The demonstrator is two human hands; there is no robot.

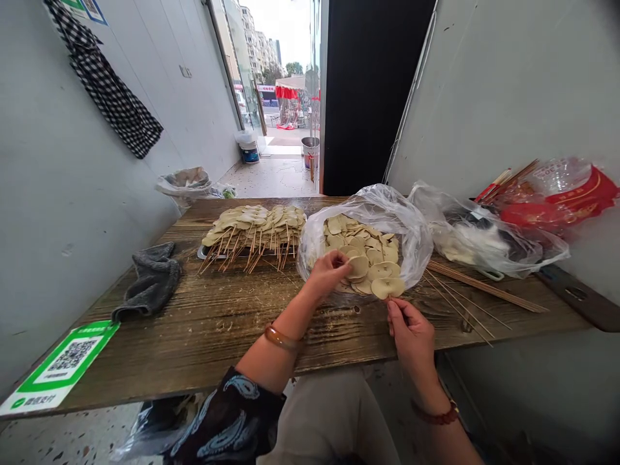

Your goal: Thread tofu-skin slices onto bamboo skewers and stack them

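Note:
Pale round slices (pixel 363 239), flat and thin, fill an opened clear plastic bag (pixel 416 236) on the wooden table. My left hand (pixel 329 271) pinches one pale slice (pixel 358 267) at the near side of the bag. Closed around the lower end of a thin wooden skewer, my right hand (pixel 411 329) holds it with pale slices (pixel 387 287) threaded at its tip. Most of that skewer is hidden by the slices and my fingers. Left of the bag, many loaded skewers (pixel 256 229) lie piled on a metal tray (pixel 201 253), sticks toward me.
Bare skewers (pixel 484 287) lie right of the bag, near a dark-handled cleaver or board (pixel 581 300). Another plastic bag (pixel 498 245) and red packaging (pixel 557 206) are behind them. A grey cloth (pixel 150 281) and a green QR-code card (pixel 62 365) lie at the left.

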